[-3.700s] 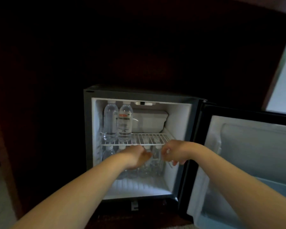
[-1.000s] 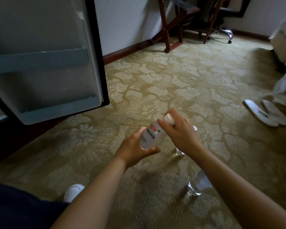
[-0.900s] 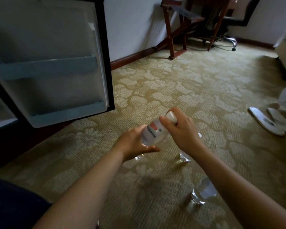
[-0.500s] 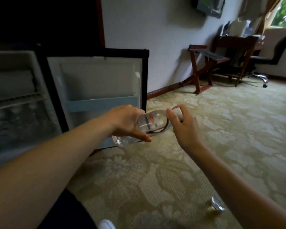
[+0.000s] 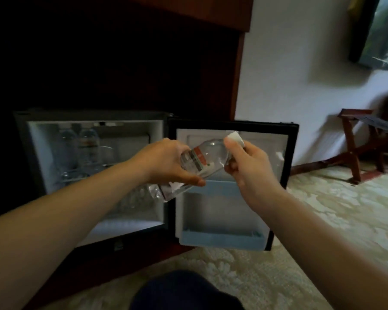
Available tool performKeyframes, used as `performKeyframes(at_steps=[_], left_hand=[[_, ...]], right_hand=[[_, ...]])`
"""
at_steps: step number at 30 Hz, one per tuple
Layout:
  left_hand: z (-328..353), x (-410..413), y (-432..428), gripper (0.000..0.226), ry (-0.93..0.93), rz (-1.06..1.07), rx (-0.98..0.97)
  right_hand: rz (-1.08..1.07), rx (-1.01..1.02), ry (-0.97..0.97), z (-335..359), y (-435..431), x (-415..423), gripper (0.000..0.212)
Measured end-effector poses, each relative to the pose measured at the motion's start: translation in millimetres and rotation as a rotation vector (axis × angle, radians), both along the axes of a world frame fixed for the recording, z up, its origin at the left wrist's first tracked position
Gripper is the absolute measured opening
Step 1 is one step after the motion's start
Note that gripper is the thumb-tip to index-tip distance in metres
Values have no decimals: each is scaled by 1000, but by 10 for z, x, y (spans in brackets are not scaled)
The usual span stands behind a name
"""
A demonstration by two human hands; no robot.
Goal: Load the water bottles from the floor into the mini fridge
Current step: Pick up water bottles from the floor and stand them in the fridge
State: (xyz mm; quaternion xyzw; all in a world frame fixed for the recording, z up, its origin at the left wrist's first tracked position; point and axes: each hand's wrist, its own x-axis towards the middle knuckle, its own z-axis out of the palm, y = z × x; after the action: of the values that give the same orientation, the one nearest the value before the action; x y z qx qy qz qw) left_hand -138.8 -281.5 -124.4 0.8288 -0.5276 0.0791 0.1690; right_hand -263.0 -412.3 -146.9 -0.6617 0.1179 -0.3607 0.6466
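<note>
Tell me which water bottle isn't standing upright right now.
The held bottle, gripped by the left hand and right hand, slants with its white cap up-right. The two upper-shelf bottles stand upright.

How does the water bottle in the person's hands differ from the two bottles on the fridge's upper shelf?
The held bottle is tilted, cap up to the right; the shelf bottles stand upright. The held bottle is gripped by the left hand at its body and the right hand near its cap, outside the mini fridge; the shelf bottles sit inside, untouched. Both are clear with labels.
</note>
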Motion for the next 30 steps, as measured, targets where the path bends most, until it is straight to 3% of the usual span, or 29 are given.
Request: performKeyframes(at_steps=[4, 9, 13, 15, 21, 26, 30], left_hand=[[-54, 411, 350, 43, 105, 127, -108], [-174, 816, 645, 39, 291, 204, -251], [-226, 1109, 819, 23, 416, 234, -344], [-263, 1259, 863, 30, 419, 251, -356], [-412, 1661, 999, 36, 492, 295, -353], [-565, 1973, 1024, 44, 472, 307, -398], [-683, 2167, 958, 28, 519, 282, -503]], right_hand=[[122, -4, 56, 106, 233, 523, 10], [240, -95, 180, 143, 533, 1101, 33], [301, -136, 256, 126, 780, 1545, 42], [317, -142, 272, 94, 850, 1723, 37], [315, -182, 356, -46, 895, 2269, 62], [306, -111, 329, -142, 938, 2651, 55], [213, -72, 233, -302, 908, 2924, 47]])
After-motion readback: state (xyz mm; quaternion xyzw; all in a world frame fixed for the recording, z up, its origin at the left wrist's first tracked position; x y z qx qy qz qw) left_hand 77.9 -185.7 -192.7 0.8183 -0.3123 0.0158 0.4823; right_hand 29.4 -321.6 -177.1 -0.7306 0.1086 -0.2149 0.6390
